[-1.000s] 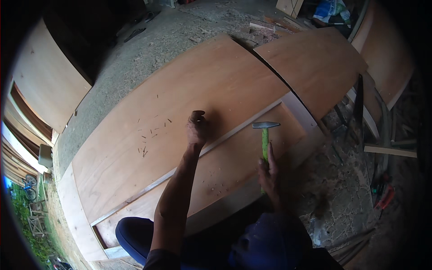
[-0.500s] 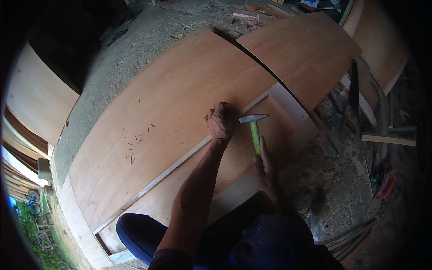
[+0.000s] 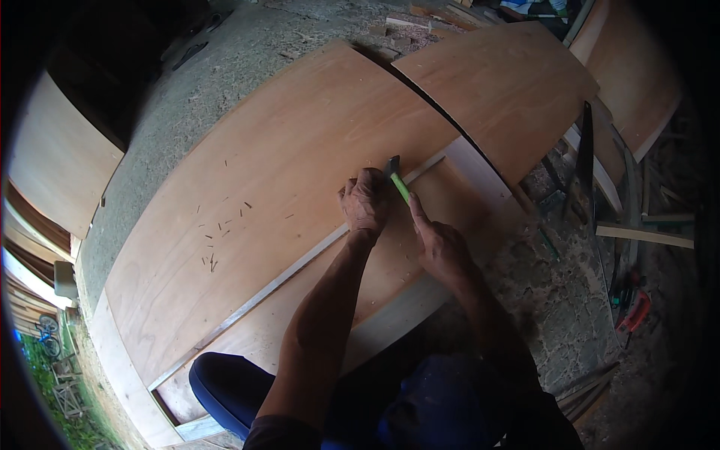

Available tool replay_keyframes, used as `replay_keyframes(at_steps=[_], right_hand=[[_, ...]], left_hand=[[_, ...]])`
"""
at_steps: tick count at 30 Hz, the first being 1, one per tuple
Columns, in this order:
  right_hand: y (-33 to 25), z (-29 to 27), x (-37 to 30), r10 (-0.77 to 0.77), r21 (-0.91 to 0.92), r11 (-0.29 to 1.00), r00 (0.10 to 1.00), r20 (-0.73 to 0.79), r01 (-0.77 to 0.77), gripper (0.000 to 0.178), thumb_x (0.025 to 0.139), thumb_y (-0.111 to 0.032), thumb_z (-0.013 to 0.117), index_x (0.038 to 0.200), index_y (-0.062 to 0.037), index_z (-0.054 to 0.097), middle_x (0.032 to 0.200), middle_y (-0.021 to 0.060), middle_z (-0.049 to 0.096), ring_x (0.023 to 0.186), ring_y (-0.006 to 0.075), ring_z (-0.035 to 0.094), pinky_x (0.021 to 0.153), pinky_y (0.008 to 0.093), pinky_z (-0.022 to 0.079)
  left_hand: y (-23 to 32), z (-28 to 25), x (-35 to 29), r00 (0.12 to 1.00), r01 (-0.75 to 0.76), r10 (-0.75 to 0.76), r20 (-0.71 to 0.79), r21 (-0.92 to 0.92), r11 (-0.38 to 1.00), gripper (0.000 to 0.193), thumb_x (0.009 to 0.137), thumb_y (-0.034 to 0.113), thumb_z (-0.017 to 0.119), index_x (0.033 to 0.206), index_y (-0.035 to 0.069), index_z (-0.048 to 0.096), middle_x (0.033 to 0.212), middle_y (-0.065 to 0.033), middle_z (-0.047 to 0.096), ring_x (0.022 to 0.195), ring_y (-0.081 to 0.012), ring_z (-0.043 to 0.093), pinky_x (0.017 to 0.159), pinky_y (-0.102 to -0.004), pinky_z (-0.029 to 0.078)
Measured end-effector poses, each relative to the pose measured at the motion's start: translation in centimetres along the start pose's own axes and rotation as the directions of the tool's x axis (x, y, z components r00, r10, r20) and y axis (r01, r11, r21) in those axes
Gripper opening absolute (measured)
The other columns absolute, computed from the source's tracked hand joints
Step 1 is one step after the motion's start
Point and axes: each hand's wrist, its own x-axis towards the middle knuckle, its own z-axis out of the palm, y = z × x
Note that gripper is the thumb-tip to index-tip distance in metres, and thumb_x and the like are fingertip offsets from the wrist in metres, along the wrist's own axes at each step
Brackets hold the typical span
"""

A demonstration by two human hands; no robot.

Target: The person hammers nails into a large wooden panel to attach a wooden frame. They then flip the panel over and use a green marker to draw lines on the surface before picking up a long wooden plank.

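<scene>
My right hand [image 3: 444, 251] is closed around the green handle of a hammer [image 3: 400, 185], index finger laid along it. The dark hammer head is right beside the curled fingers of my left hand [image 3: 365, 201]. That left hand rests closed over a narrow wooden strip [image 3: 296, 266] running across a large plywood sheet [image 3: 277, 142]; whatever its fingers pinch is hidden. Left of the hand, several small dark nails [image 3: 220, 226] lie scattered on the plywood.
A second plywood panel [image 3: 502, 90] lies beyond a dark gap at the upper right. A handsaw [image 3: 585, 154], loose wood pieces [image 3: 645, 235] and a red-handled tool [image 3: 635, 311] lie on the right. More plywood [image 3: 56, 157] stands at the left.
The hammer has swung away from me and to the left, its head coming beside my left hand. My right hand moved forward with it; my left hand stays almost in place.
</scene>
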Motion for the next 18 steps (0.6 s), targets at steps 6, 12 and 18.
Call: replay_keyframes(at_steps=[6, 12, 18], right_hand=[[-1.6, -0.9, 0.0, -0.007, 0.061, 0.998, 0.996, -0.088, 0.013, 0.077, 0.091, -0.011, 0.061, 0.157, -0.01, 0.022, 0.074, 0.0227, 0.064, 0.069, 0.0392, 0.066, 0.068, 0.0507, 0.054], [0.5, -0.4, 0.5, -0.081, 0.032, 0.996, 0.994, -0.069, 0.084, 0.072, 0.095, -0.009, 0.057, 0.157, -0.0104, 0.022, 0.075, 0.0228, 0.064, 0.066, 0.0384, 0.066, 0.062, 0.0489, 0.054], [-2.0, -1.4, 0.0, -0.165, 0.136, 0.966, 0.931, -0.325, 0.218, 0.067, 0.097, -0.009, 0.056, 0.156, -0.0084, 0.025, 0.079, 0.0228, 0.066, 0.069, 0.0394, 0.067, 0.064, 0.0486, 0.054]], left_hand=[[-1.3, -1.1, 0.4, 0.989, 0.035, -0.037, 0.143, 0.012, 0.999, 0.049, 0.084, 0.017, 0.066, 0.131, 0.016, 0.052, 0.124, -0.0106, 0.06, 0.122, -0.0313, 0.05, 0.106, -0.0478, 0.032], [-1.9, -0.2, 1.0, 0.962, -0.067, -0.048, 0.268, 0.404, 0.912, 0.072, 0.093, 0.025, 0.047, 0.156, 0.001, 0.021, 0.164, -0.017, 0.018, 0.153, -0.0348, 0.012, 0.122, -0.0536, 0.008], [-2.4, -0.6, 0.4, 0.966, -0.14, 0.039, 0.255, 0.389, 0.911, 0.073, 0.091, 0.02, 0.046, 0.156, 0.0, 0.019, 0.164, -0.0181, 0.019, 0.153, -0.035, 0.014, 0.122, -0.0539, 0.008]])
